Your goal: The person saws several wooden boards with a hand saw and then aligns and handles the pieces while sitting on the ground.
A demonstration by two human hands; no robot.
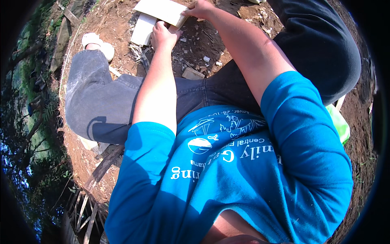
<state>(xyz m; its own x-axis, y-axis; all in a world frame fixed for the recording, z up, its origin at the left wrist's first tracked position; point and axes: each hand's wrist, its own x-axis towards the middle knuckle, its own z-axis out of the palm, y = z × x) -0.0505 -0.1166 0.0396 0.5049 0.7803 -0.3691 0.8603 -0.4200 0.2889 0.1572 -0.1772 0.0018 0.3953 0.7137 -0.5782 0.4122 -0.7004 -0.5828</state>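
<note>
At the top of the head view, a pale wooden board is held between my two hands, its far part cut off by the frame's edge. My right hand pinches its right end, the fingers closed at the corner. My left hand is closed at the board's near edge, with some fingertips hidden beneath or behind it. A second pale, flat piece of wood shows under the board, just left of my left hand. Whether the two pieces touch, I cannot tell.
Brown earth strewn with wood chips lies between my legs, with a small wood offcut near my lap. My bent legs flank the work. A light shoe is at left. Greenery and poles border the left; a bright green item is by my right hip.
</note>
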